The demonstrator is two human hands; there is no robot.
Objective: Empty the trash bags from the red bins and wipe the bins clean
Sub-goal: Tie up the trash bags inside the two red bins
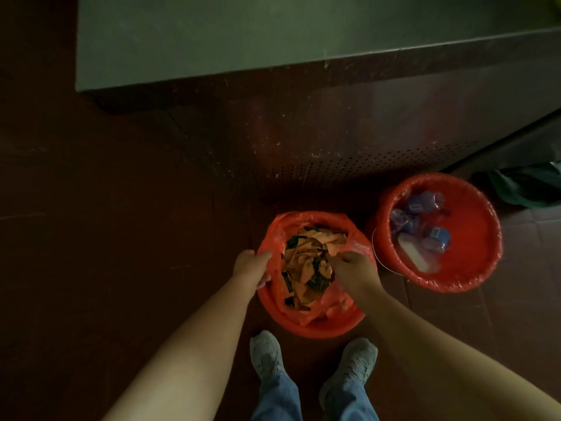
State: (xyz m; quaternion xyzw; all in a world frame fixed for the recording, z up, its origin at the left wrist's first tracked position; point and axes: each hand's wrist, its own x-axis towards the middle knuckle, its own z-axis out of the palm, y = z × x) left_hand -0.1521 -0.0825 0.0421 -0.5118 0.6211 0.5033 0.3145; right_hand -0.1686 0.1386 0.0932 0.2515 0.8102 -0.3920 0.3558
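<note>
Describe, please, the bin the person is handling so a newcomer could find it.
Below the grey counter, two red bins stand on the floor. It is the left bin, just ahead of the shoes; the left hand and right hand grip its bag, full of orange wrappers, not blue bottles.

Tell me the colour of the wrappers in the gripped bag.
The wrappers in the bag are orange with dark green; head view.

Both bare arms stretched down, left hand and right hand, fingers curled on the trash bag edge
</note>
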